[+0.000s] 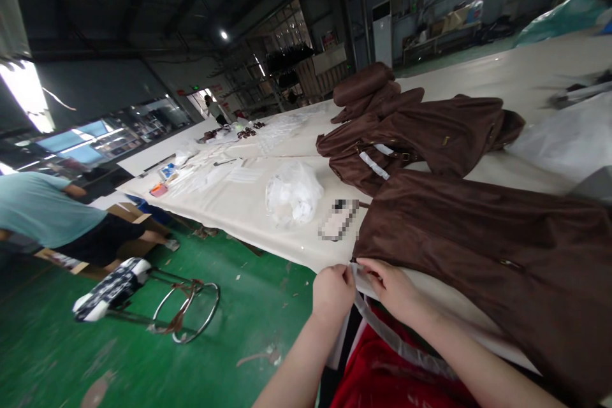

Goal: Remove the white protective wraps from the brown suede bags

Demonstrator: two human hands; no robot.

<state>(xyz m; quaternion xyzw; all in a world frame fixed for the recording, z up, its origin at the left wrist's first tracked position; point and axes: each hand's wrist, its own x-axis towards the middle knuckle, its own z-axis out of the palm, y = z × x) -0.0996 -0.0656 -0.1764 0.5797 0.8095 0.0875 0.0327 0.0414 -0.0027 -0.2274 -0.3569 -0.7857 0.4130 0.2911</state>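
My left hand (333, 294) and my right hand (392, 287) meet at the near edge of a long cream table (248, 210). Both pinch a thin clear plastic strip (382, 328) that trails down over my red top. The hands sit just below the corner of a brown garment (482, 242) spread flat on the table. My left hand's fingers are curled closed on the strip's top end. My right hand's thumb and fingers press on the strip beside the garment's hem.
More brown garments (411, 134) lie further back, with a brown roll (363, 81) behind them. A crumpled clear bag (292, 194) lies on the table to the left. A tipped stool (143, 296) lies on the green floor. A person in a teal shirt (43, 210) bends at far left.
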